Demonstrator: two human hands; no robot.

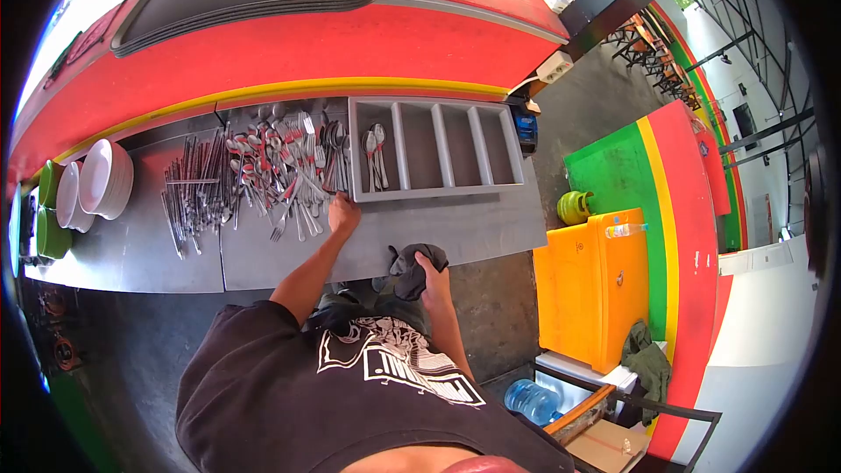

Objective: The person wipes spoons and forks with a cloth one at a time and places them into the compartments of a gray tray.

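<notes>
Cutlery pile [282, 160] and gray cutlery tray [420, 195], upper center.
Left hand [344, 213] at pile's edge beside tray, finger grip unclear; right hand [432, 275] clutches dark cloth [409, 278].

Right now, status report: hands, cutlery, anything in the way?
Left hand at edge of cutlery pile, beside grey tray. Right hand gripping dark cloth. Spoons in tray's leftmost compartment. Loose pile crowds tray's left side.

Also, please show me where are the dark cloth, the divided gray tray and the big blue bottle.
Dark cloth [408, 273]: head view, on its bunched middle.
Divided gray tray [438, 194]: head view, on its near rim.
Big blue bottle [529, 399]: head view, on its side.
</notes>
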